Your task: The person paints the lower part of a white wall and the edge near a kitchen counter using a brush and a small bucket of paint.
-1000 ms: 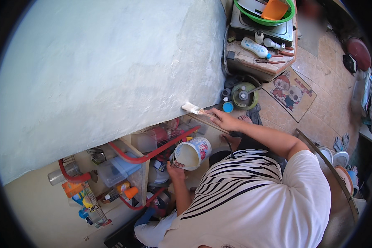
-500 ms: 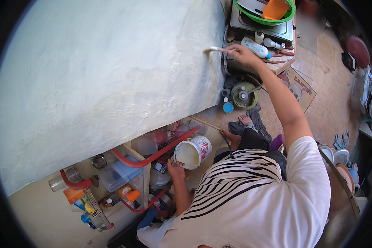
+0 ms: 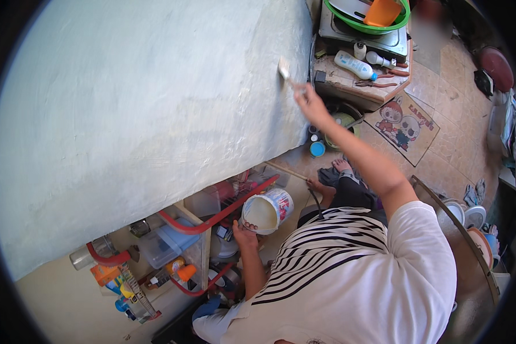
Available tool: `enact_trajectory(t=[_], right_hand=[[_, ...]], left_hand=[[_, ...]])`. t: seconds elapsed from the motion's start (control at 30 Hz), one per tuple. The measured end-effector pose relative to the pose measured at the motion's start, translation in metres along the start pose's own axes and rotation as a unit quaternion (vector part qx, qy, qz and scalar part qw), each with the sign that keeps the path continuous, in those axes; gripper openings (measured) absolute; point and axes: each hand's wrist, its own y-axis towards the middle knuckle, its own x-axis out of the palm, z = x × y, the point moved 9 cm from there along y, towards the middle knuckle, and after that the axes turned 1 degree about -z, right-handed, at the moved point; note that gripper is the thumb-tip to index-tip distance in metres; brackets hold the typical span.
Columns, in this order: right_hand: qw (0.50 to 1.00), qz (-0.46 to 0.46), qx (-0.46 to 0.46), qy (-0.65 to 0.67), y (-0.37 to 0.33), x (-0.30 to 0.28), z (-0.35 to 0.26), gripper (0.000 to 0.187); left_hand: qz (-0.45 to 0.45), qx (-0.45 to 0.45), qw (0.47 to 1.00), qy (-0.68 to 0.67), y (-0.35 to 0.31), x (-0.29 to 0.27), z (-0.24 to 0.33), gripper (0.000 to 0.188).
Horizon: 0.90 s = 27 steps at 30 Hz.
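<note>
On my remote feed, I saw the right grip (image 3: 311,104) clamped on a tan-handled, white-bristled paintbrush (image 3: 284,71) at the whitish, rough wall (image 3: 155,114); the left grip (image 3: 245,234) clasped a round white plastic bucket (image 3: 279,206), presumably for easy dipping.

Paintbrush handle (image 3: 290,82) partly hidden by right fingers (image 3: 307,96).

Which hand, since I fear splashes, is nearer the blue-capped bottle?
Right. In the picture, the right hand is below and left of the bottle; the left hand, at the bucket, is much farther below.
</note>
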Motion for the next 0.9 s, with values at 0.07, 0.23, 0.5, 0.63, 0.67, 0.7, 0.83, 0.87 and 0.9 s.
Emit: enact_trajectory(t=[0.07,0.23,0.5,0.63,0.67,0.7,0.83,0.87,0.9], right_hand=[[0.996,-0.083,-0.011,0.015,-0.069,0.034,0.004,0.037],[0.975,-0.201,-0.07,0.068,-0.145,0.044,0.011,0.038],[0.933,-0.345,-0.028,-0.101,-0.078,0.029,0.055,0.026],[0.952,-0.269,-0.062,-0.133,0.019,-0.014,0.048,0.022],[0.954,-0.264,-0.038,-0.139,0.035,-0.023,0.04,0.024],[0.958,-0.234,-0.07,-0.149,0.052,-0.04,0.033,0.026],[0.978,-0.138,-0.052,-0.146,0.087,-0.089,0.039,0.038],[0.982,-0.111,-0.039,-0.15,0.09,-0.096,0.04,0.039],[0.982,-0.094,-0.033,-0.163,0.092,-0.098,0.041,0.039]], left_hand=[[-0.006,-0.006,1.0,-0.001,0.001,0.006,-0.002,0.046],[-0.019,-0.005,1.0,0.003,0.002,0.014,-0.001,0.047],[-0.016,-0.003,1.0,-0.009,-0.007,0.019,0.003,0.047],[-0.024,0.003,1.0,-0.006,-0.015,0.026,0.007,0.045],[-0.01,0.01,1.0,-0.012,-0.019,0.018,0.006,0.045],[-0.005,0.015,1.0,-0.014,-0.02,0.018,0.007,0.044],[0.002,0.013,1.0,-0.02,-0.023,0.011,0.003,0.045],[0.006,0.015,1.0,-0.02,-0.023,0.004,0.001,0.046],[0.01,0.018,1.0,-0.019,-0.024,-0.003,-0.001,0.047]])
